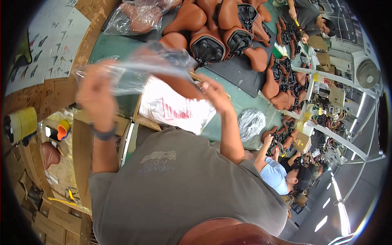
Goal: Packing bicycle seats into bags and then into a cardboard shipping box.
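A brown bicycle saddle [179, 84] is in front of me, tilted, with its upper part against a clear plastic bag [136, 76]. My right hand [216, 94] is closed round the saddle's right end, its fingers near a thin tan edge. On the left, my left hand [98, 92] is smeared by motion; the bag stretches across from it to the saddle, and the hand appears closed on the film. How far the bag covers the saddle is blurred. Below the saddle lies a stack of white plastic bags with red print [173, 107] in a cardboard box.
Many brown saddles [185, 19] are piled on the green table [212, 75], some upside down, one bagged. A crumpled grey plastic bundle [251, 123] lies right. Cardboard boxes [57, 222] stand lower left, near an orange tape dispenser [63, 130]. Co-workers [275, 173] work along the right.
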